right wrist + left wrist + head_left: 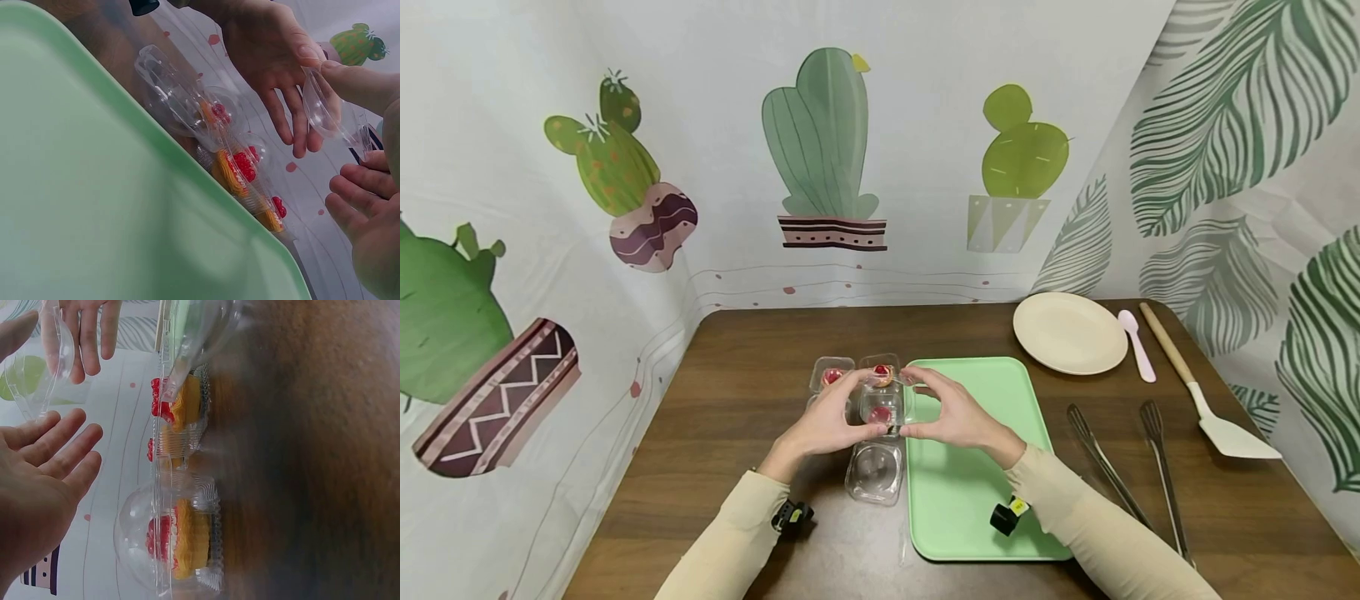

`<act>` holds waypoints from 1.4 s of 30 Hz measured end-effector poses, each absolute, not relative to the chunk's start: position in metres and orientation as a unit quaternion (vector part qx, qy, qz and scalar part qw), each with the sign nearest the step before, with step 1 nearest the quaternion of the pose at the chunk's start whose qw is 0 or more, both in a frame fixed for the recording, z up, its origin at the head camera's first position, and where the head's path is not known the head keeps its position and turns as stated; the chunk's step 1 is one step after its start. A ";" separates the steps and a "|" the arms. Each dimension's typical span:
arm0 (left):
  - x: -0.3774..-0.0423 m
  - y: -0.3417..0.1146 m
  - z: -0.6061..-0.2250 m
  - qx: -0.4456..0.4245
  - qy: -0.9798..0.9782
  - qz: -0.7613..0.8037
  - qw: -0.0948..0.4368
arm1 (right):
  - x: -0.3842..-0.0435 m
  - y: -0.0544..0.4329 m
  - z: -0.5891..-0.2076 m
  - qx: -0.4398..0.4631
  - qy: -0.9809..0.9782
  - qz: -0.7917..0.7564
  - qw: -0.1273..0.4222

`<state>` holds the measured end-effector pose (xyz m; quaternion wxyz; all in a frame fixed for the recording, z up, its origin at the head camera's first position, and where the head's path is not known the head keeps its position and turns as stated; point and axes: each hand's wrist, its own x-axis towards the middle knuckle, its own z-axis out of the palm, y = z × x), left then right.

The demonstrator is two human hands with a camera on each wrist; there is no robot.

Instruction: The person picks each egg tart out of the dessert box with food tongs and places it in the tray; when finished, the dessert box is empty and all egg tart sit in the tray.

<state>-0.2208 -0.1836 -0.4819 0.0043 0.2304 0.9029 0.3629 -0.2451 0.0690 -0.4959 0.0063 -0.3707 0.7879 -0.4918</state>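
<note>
Both hands hold a clear plastic domed lid (320, 109) by its edges, raised above the table. My left hand (829, 421) pinches its left side and my right hand (957, 412) its right, thumbs toward me. Below the lid, a small fruit tart (881, 416) topped with red sits in a clear plastic container, right by the green tray. Just behind it, another red-topped tart (882, 373) shows between the hands. To the left, a tart (192, 539) sits under its own clear dome. Part of the container group is hidden behind my left hand.
A clear plastic piece (874, 473) lies in front of the tarts. The light green tray (977, 517) lies under my right forearm. Farther right are a beige plate (1070, 333), a pink spoon (1138, 346), metal tongs (1108, 467) and a white spatula (1228, 433) with a wooden handle.
</note>
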 end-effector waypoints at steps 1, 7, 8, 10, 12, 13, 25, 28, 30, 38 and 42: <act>-0.221 -0.184 -0.482 0.231 0.903 0.361 0.005 | -0.245 0.069 -0.496 -0.374 0.788 -0.489 0.004; -0.220 -0.183 -0.483 0.237 0.903 0.359 0.004 | -0.244 0.069 -0.496 -0.375 0.799 -0.471 -0.002; -0.220 -0.183 -0.483 0.238 0.903 0.359 0.003 | -0.243 0.069 -0.496 -0.373 0.801 -0.469 -0.002; -0.220 -0.183 -0.483 0.239 0.902 0.359 0.004 | -0.243 0.068 -0.495 -0.372 0.802 -0.466 -0.005; -0.220 -0.183 -0.483 0.239 0.903 0.358 0.005 | -0.241 0.068 -0.495 -0.369 0.806 -0.463 -0.005; -0.219 -0.183 -0.483 0.239 0.903 0.357 0.006 | -0.241 0.068 -0.494 -0.367 0.808 -0.462 -0.005; -0.211 -0.185 -0.475 0.236 0.915 0.328 0.018 | -0.230 0.068 -0.485 -0.344 0.832 -0.436 0.003; -0.207 -0.185 -0.471 0.237 0.915 0.325 0.018 | -0.228 0.068 -0.483 -0.347 0.832 -0.433 0.000; -0.205 -0.186 -0.469 0.242 0.914 0.326 0.014 | -0.226 0.067 -0.483 -0.348 0.833 -0.431 -0.002; -0.197 -0.191 -0.465 0.266 0.909 0.320 -0.002 | -0.217 0.064 -0.479 -0.352 0.836 -0.421 -0.009; -0.192 -0.194 -0.462 0.280 0.906 0.317 -0.005 | -0.212 0.062 -0.477 -0.355 0.838 -0.415 -0.012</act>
